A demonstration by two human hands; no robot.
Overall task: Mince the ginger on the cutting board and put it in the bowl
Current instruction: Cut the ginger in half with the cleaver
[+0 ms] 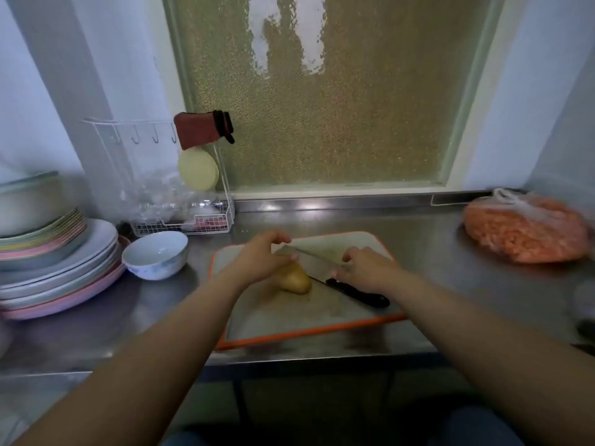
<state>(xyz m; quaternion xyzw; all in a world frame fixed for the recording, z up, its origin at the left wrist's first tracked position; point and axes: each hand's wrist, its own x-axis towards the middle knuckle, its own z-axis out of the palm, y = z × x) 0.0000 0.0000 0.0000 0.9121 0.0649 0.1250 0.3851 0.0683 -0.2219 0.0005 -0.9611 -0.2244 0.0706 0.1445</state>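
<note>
1. The ginger [294,279] lies near the middle of the board [309,326], which sits on the steel worktop [434,278] toward its front edge. It is one whole, rounded yellowish lump, not yet cut.
2. The knife [335,278] lies flat on the board just right of the ginger, blade pointing toward the back left corner, black handle toward the front right.
3. The left hand [260,259] hovers over the ginger's far side with fingers curled. Blur hides whether it pinches the blade tip or holds nothing, so I cannot tell its state.
4. The right hand [367,268] is over the spot where blade meets handle, fingers bent downward. Whether it grips the knife or only touches it is also unclear.
5. The bowl [155,255] stands empty on the worktop off the board's left edge, beside a stack of plates [64,262].
6. Handling, as I judge it: ginger is light, firm and fibrous, and this rounded lump will likely roll. Pin it from above with curled fingertips on the end away from the blade.
7. A first slice would give a flat face to rest it on. The smooth skin may slip under a dull edge.
8. Take the knife by the black handle, not the blade.
9. A bag [528,231] of orange contents rests at the worktop's back right.
</note>
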